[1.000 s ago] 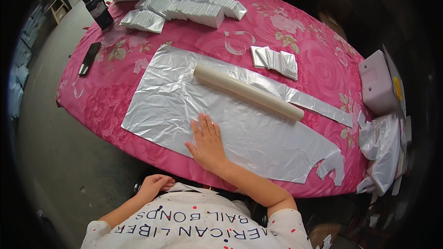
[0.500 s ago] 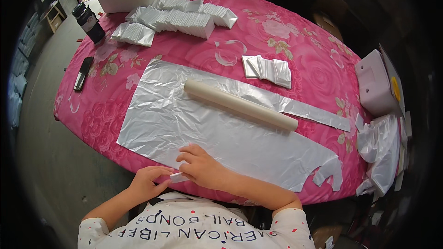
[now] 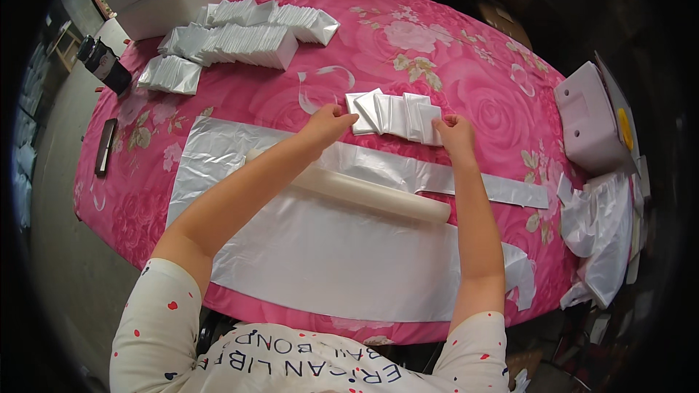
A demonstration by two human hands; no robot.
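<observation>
The pink floral-covered bench point(image 3: 502, 102) carries an overlapping row of folded silvery packets point(image 3: 393, 115) near its middle. The left hand point(image 3: 331, 122) and right hand point(image 3: 456, 134) are apart, at the row's two ends; whether they grip, I cannot tell. Nearer lies a pale roll point(image 3: 378, 197) on a silvery sheet point(image 3: 328, 266); farther off, packet stacks point(image 3: 251, 45) sit beside a white box point(image 3: 182, 4)

tube point(image 3: 371, 192) — on sheet point(image 3: 328, 262) | packets point(image 3: 395, 115) — behind tube | bottle point(image 3: 106, 69) left of packets
</observation>
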